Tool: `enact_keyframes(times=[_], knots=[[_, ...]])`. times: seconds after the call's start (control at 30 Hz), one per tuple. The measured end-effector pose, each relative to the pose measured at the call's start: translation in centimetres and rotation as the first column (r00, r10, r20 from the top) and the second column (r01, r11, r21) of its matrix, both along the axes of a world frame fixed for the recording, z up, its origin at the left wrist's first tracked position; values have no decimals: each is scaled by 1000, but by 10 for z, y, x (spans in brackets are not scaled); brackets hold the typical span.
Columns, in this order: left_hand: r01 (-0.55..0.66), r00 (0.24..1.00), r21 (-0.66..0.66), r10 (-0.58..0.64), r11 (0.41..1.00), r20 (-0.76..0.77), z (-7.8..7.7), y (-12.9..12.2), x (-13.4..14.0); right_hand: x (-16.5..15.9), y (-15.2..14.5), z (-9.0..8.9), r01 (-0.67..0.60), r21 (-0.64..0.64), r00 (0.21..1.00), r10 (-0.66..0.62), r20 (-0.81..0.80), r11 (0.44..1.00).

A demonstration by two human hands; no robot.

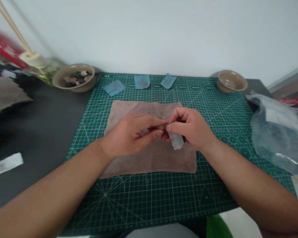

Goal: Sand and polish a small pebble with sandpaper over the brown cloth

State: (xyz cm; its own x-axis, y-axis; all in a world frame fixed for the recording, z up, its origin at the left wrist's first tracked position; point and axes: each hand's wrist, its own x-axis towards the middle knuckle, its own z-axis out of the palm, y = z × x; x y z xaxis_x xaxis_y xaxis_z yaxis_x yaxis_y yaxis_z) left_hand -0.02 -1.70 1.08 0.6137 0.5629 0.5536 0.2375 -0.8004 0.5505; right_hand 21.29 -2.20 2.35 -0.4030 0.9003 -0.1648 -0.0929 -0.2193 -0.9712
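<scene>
Over a brown cloth (149, 162), my left hand (129, 134) pinches a small brownish stone (161, 127) between thumb and fingers. Most of the stone is covered by the fingertips. My right hand (191, 127) meets it from the other side, its fingers closed on a small grey piece of what looks like sandpaper (176, 141). One end of that piece hangs down below the right thumb, and its upper part is against or beside the stone; the exact contact is hidden.
A green cutting mat (144, 198) lies under the cloth. Behind are blue printed squares (142, 81), a bowl of stones (74, 86) at left and another bowl (231, 86) at right. A clear plastic bag (275, 135) lies right; a reed diffuser (33, 59) stands far left.
</scene>
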Motion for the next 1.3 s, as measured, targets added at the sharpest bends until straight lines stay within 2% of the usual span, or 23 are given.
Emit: enact_keyframes(times=[0.1, 0.2, 0.33, 0.57, 0.63, 0.8, 0.97, 1.17, 1.3], knots=[[-36, 999, 26, 37, 999, -10, 0, 1, -1, 0, 0, -1, -31, -8, 999, 31, -37, 999], [-17, 1000, 24, 17, 1000, -6, 1, 0, 0, 0, 0, -2, -33, -13, 999, 32, -40, 999], [27, 999, -2, -27, 1000, -23, 4, -2, 2, -2, -1, -2, -18, -12, 1000, 18, 12, 1000], [12, 997, 2, -12, 1000, -75, 2, -2, 1, -2, -1, 0, -51, 51, 991, 45, 123, 997], [-2, 999, 7, 2, 1000, -54, 1, -2, 0, -2, -1, 0, -48, 45, 994, 44, 104, 998], [-8, 1000, 10, 8, 1000, -5, 2, -3, 0, -2, 0, 1, -1, -66, 1000, -1, -22, 998], [-2, 1000, -1, 2, 1000, -15, 2, -2, 1, -3, -1, 1, 17, 50, 995, -22, 102, 999], [-52, 998, 23, 53, 998, -28, 2, -2, 0, -2, -1, 1, -5, 30, 998, 3, 66, 1000], [-30, 999, 11, 30, 999, -39, 4, -3, 0, -2, -1, 0, -17, 20, 997, 15, 72, 1000]])
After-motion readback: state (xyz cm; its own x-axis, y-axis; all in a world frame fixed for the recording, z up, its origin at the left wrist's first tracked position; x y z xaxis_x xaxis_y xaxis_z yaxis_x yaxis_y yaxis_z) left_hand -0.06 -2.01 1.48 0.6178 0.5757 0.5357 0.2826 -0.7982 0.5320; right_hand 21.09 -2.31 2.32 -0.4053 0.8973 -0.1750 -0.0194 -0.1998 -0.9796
